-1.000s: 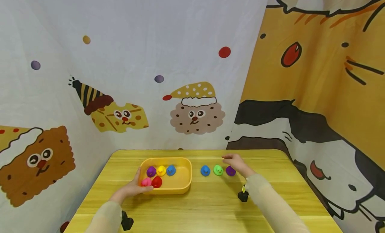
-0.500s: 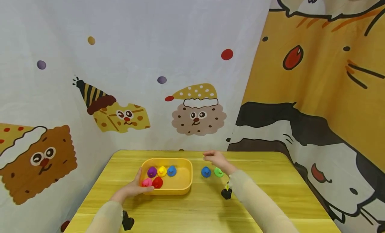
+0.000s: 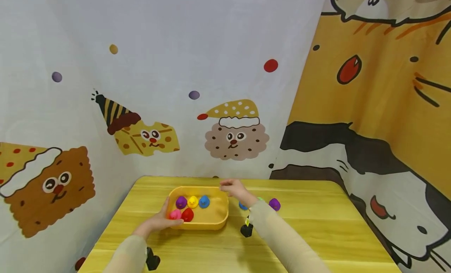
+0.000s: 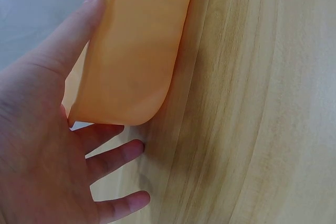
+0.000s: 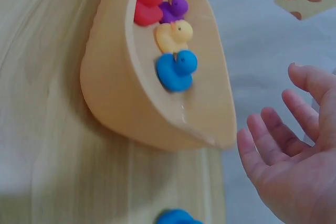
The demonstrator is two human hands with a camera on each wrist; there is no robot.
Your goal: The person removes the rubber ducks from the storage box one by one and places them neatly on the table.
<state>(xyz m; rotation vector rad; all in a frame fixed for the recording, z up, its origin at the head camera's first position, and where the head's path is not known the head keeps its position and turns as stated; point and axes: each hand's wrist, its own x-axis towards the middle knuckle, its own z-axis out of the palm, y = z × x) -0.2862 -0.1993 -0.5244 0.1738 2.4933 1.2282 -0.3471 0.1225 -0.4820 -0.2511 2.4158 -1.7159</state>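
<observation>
A yellow-orange plastic basin (image 3: 215, 226) stands on the table, with several small rubber ducks in its left half. Among them are a purple duck (image 3: 181, 202), a yellow duck (image 3: 192, 202), a blue duck (image 5: 176, 72), a pink duck (image 3: 175, 214) and a red duck (image 3: 187, 215). My left hand (image 3: 158, 222) spans the basin's near left corner, its straight thumb along the rim; three fingers show extended below the basin's end in the left wrist view. Over the basin's far right corner, my right hand (image 3: 239, 193) hovers with loosely bent fingers and holds nothing.
To the right of the basin, another blue duck (image 3: 243, 205) and a green duck (image 3: 260, 198) are mostly hidden behind my right wrist. A second purple duck (image 3: 274, 204) sits farther right on the wooden table (image 3: 317, 226). A printed curtain (image 3: 158, 69) hangs behind the table.
My right hand has moved left from above the purple duck, past the green and blue ducks, to the basin's right end. The left hand stays at the basin's corner. The ducks have not moved.
</observation>
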